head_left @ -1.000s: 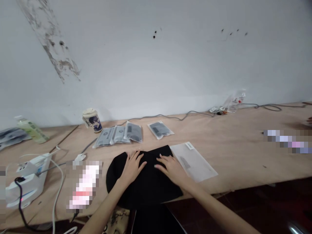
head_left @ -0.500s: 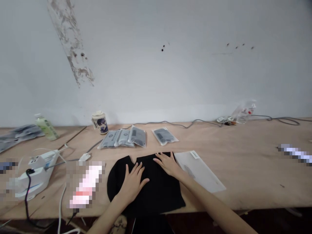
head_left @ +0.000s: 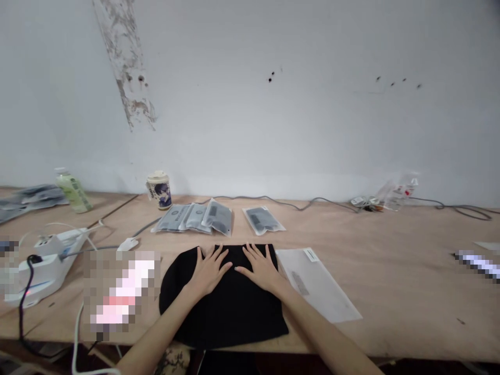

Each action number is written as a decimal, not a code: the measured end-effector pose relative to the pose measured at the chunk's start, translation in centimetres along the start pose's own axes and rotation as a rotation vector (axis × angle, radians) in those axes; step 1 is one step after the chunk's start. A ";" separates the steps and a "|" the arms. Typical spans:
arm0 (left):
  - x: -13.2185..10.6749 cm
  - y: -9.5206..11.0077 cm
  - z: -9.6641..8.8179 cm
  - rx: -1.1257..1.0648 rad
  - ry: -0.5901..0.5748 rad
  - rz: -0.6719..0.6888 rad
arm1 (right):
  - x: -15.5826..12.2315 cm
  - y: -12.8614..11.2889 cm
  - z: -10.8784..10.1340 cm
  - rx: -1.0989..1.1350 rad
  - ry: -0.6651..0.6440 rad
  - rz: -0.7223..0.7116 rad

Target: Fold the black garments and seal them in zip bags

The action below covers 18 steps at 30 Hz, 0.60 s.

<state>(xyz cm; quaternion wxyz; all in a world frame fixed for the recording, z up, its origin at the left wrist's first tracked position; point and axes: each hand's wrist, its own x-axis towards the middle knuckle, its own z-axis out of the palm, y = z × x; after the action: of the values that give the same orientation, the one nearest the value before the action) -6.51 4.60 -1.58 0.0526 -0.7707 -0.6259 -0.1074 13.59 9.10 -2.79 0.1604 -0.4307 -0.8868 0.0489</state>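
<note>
"What does the head camera show?"

"The left hand (head_left: 209, 271) and right hand (head_left: 261, 271) lie flat and open, fingers spread, on a black cloth (head_left: 222, 317)."

"Where's the cloth?"

"On the plywood surface (head_left: 390, 291), near its front edge, under both palms."

"What's around it?"

"A translucent plastic bag (head_left: 316, 286) lies just to the right. Farther back are grey sealed packets (head_left: 195, 219), and behind them stands a printed cup (head_left: 159, 191)."

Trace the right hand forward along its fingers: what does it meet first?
The right hand lies on black fabric; going forward, it would likely meet the dark item in a clear bag first, though depth is unclear.
</note>
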 end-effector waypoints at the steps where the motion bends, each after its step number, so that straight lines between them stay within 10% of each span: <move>1: 0.0 -0.2 0.1 0.003 -0.001 -0.007 | 0.0 0.0 -0.1 -0.007 -0.003 0.006; 11: -0.5 -0.7 -0.7 0.073 0.000 -0.067 | 0.2 0.3 -0.6 -0.050 0.011 0.099; 18: -8.1 -3.6 -5.2 -0.086 0.156 -0.024 | -5.5 -1.8 -4.5 0.115 0.077 -0.072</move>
<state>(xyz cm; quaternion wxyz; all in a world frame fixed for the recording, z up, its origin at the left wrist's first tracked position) -12.12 -3.46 1.46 0.0669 -0.7540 -0.6238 -0.1944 16.89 3.50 0.52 0.2203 -0.3901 -0.8907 0.0773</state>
